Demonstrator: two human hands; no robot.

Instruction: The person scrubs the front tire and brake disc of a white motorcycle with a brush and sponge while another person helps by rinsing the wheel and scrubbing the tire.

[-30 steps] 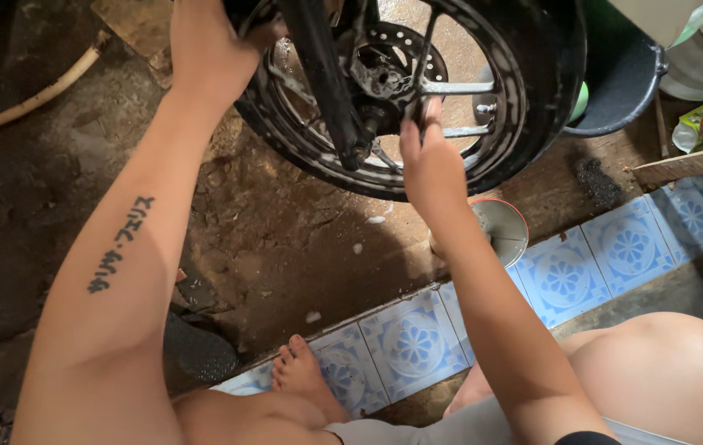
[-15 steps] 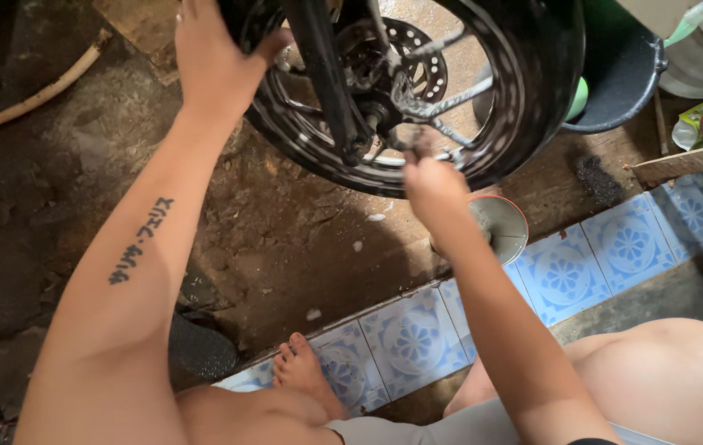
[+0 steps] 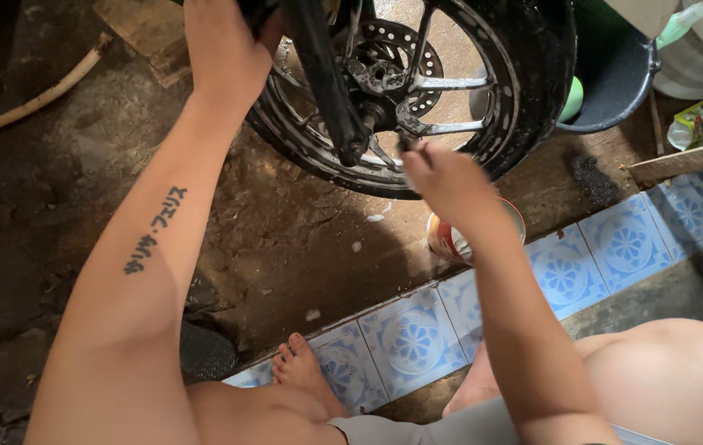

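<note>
Wheel [image 3: 450,91] turned; left hand [image 3: 224,49] gripping tyre edge, right hand [image 3: 442,177] pinched at spokes.

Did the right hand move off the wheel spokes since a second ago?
Yes. The right hand dropped from the spokes toward the tin can, now level with the wheel's lower rim.

Both arms are bare from hand to upper arm, with no sleeves, watch or bracelets. The left hand [image 3: 224,49] sits at about eleven o'clock, the right hand [image 3: 446,177] near the centre. A dark line of tattooed characters runs along the left forearm. Both feet are bare, toes showing at six o'clock, and light grey shorts cover the lap at about five o'clock.
</note>
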